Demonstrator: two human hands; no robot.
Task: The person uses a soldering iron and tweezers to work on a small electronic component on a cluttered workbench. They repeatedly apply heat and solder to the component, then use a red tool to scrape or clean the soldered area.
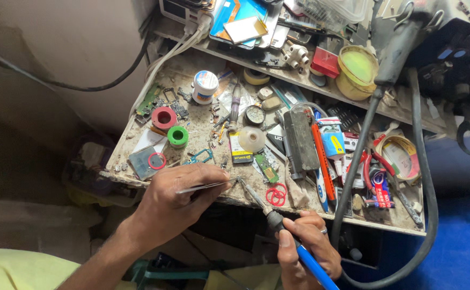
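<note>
My left hand (178, 201) grips thin metal tweezers (203, 187) whose tips point right, toward the front edge of the cluttered workbench (138, 139). My right hand (307, 244) holds a soldering iron (278, 223) with a blue handle. Its metal tip slants up-left and meets the tweezer tips at a tiny part near the bench's front edge. A small green circuit board (267, 169) lies just behind that spot.
Red (164, 117) and green (177, 136) tape rolls, a white jar (205, 86), a black rectangular block (300, 140), red-handled pliers (372, 166) and a yellow-green tin (357, 71) crowd the bench. A thick black hose (364, 139) crosses the right side. The floor to the right is blue.
</note>
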